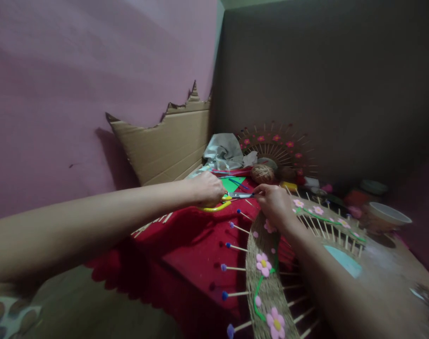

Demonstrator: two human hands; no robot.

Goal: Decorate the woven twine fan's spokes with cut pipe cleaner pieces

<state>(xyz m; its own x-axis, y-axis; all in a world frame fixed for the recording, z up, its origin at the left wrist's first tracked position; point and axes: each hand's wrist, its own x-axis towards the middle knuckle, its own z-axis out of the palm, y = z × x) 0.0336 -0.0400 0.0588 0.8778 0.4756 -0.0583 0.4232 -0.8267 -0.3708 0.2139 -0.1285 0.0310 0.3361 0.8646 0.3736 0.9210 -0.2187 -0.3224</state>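
Yellow-handled scissors (240,195) are in my left hand (210,189), whose fingers are wrapped round the handles; the blades point right. At their tips, my right hand (274,203) has thumb and fingers pinched together. A tiny dark spot shows there, too small to name. Below and around my right wrist lies a curved, twine-wrapped band (251,278) with sticks radiating from both edges. Blue and purple beads cap the outer sticks. Pink flowers (263,264) with yellow centres and a green vine (258,292) decorate the band, partly hidden by my right forearm.
A red cloth (186,268) covers the surface. Behind are green paper (232,184), a twine ball (263,173), a grey plastic bag (224,149) and a cardboard sheet (165,146). Another flowered band (320,212) and a white-rimmed tub (389,214) stand right.
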